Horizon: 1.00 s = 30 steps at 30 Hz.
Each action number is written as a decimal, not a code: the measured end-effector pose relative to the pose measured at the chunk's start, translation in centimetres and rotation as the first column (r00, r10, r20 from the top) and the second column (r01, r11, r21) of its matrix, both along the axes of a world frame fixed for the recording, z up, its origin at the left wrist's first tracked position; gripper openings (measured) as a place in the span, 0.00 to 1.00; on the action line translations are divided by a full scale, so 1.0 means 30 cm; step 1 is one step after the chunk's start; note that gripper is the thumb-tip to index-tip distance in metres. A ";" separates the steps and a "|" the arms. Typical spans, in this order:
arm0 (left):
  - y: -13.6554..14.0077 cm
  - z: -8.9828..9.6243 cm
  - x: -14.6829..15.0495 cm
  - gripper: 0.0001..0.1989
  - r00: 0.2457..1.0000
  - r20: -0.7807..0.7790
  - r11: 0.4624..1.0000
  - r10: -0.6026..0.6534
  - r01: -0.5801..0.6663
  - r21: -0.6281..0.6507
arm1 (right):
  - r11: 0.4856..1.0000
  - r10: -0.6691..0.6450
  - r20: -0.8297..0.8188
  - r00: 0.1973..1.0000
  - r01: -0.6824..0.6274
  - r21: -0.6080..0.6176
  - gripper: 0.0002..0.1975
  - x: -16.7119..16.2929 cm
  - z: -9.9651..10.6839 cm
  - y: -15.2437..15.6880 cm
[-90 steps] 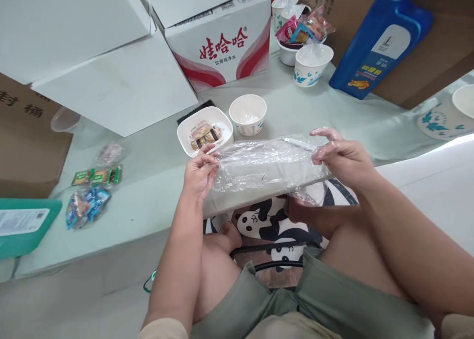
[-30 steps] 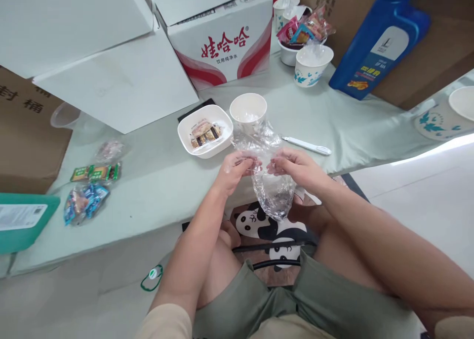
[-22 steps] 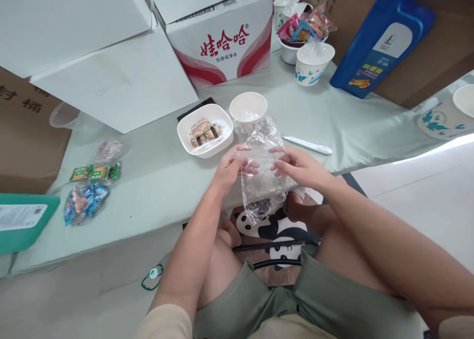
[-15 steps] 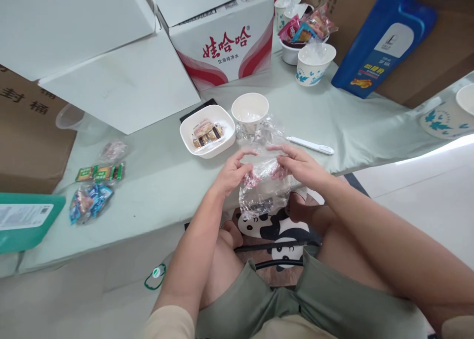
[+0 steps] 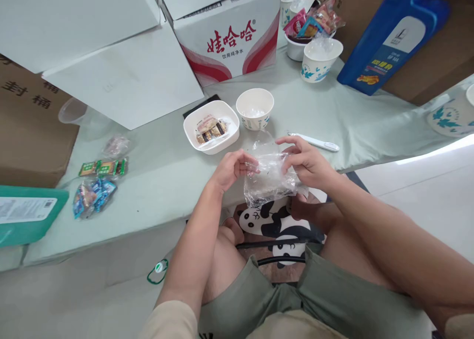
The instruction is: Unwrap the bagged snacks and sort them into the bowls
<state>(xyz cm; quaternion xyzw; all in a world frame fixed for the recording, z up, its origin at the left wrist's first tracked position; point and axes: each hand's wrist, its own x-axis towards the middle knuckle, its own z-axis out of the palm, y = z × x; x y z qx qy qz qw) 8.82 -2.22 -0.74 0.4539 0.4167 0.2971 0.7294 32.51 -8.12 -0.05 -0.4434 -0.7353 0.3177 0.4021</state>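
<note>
A clear, crinkled plastic bag (image 5: 267, 178) is stretched between my two hands at the table's front edge. My left hand (image 5: 234, 170) grips its left side with curled fingers. On the other side my right hand (image 5: 304, 160) pinches the bag, thumb and fingers bent around the film. Just beyond stands a white paper cup (image 5: 255, 104) with a blue leaf print. Left of the cup, a white bowl (image 5: 192, 137) holds several wrapped biscuits (image 5: 211, 129). A white-handled tool (image 5: 318, 142), perhaps a cutter, lies behind my right hand.
Snack packets in blue wrappers (image 5: 93, 196) and green wrappers (image 5: 102, 168) lie at left, near a green container (image 5: 31, 215). White boxes and a red-printed water carton (image 5: 231, 42) stand behind. A filled cup (image 5: 320, 60) and a blue bottle (image 5: 388, 45) are back right.
The bag has come away from the paper cup toward me and is more gathered. My right hand's fingers have shifted their hold on it. The view has moved slightly.
</note>
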 end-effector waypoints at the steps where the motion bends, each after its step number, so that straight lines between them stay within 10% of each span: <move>1: 0.002 -0.007 0.003 0.23 0.999 -0.030 1.000 0.025 -0.025 0.008 | 0.999 0.016 0.045 0.999 -0.018 0.035 0.16 0.003 -0.005 -0.005; 7: 0.012 -0.037 0.015 0.23 0.978 -0.147 0.979 0.145 -0.120 0.166 | 0.987 0.120 0.316 0.941 -0.148 0.068 0.18 0.006 -0.012 -0.018; 13: 0.009 -0.027 0.014 0.11 0.988 -0.083 0.960 0.132 -0.106 0.260 | 1.000 0.007 0.115 0.993 -0.004 -0.028 0.13 0.010 0.018 -0.015; 19: -0.019 -0.006 0.022 0.15 0.999 -0.002 0.963 0.043 -0.041 0.267 | 0.874 -0.264 -0.121 0.957 0.184 -0.450 0.37 -0.019 0.031 0.005; 24: -0.020 -0.003 0.015 0.24 0.986 0.058 0.934 0.154 -0.165 0.317 | 0.768 -0.306 -0.172 0.936 0.137 -0.625 0.06 -0.040 0.031 0.028; 30: 0.012 -0.020 -0.015 0.27 0.928 0.173 0.911 0.329 -0.360 0.202 | 0.782 -0.428 -0.262 0.865 0.209 -0.587 0.04 -0.039 0.027 0.042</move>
